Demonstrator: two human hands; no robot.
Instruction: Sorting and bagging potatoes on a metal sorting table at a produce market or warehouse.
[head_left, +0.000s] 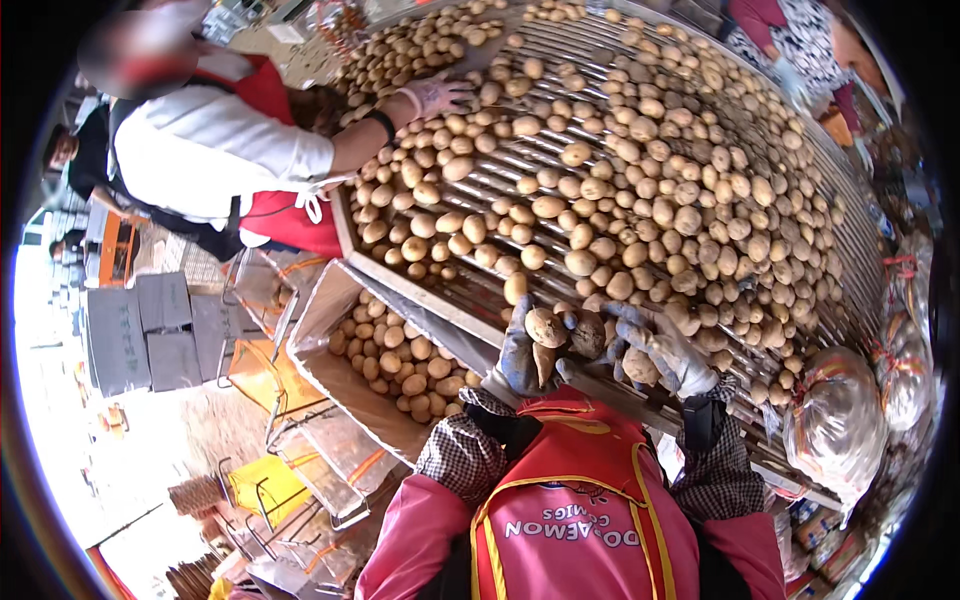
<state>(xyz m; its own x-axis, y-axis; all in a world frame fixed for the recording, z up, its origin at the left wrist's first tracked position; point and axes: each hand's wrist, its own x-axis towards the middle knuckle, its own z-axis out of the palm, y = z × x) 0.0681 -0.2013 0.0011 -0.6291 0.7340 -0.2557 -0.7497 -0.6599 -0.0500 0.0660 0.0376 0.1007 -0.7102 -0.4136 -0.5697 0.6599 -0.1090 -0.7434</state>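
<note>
My left hand (512, 361), in a grey-blue work glove, holds potatoes at the near edge of a slatted sorting table (480, 196). One pale, round potato (546, 328) rests against its fingers. My right hand (670, 346), gloved alike, has its fingers curled over another potato (640, 366). Between the hands is a darker potato (587, 334); which hand bears it is hard to tell. Many loose potatoes (686, 220) are spread over the slats beyond my hands.
At left below the table stands a lined bin (319, 375) holding potatoes. A co-worker's gloved hand (436, 95) reaches over the table at upper left; another person (795, 45) stands at upper right. Filled plastic bags (836, 427) hang at right. Grey boxes (116, 341) and metal frames stand left.
</note>
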